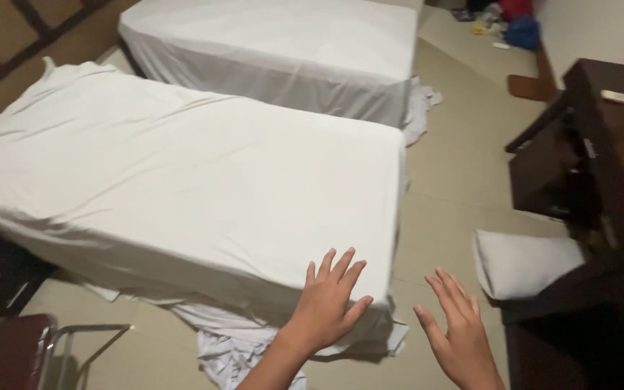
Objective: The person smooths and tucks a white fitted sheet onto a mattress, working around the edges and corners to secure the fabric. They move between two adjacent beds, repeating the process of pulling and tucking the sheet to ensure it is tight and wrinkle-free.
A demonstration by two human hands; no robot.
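White bed sheet (pixel 204 180) under spread left hand (pixel 328 300), right hand (pixel 458 328) alongside.

Sheet (pixel 182 180) under my left hand (pixel 330 296) is matt white cloth, a bit wrinkly. Pillow (pixel 525 261) is the same soft cloth. Desk (pixel 615 152) is dark glossy wood, chair frame (pixel 74 339) shiny metal, floor (pixel 456 188) smooth and dull.

The far white-sheeted bed (pixel 276 50) is cut off by the top edge. Beyond it, a small colourful heap of things (pixel 503 18) is too blurred to be identified. The right hand (pixel 460 336) is cropped at the wrist.
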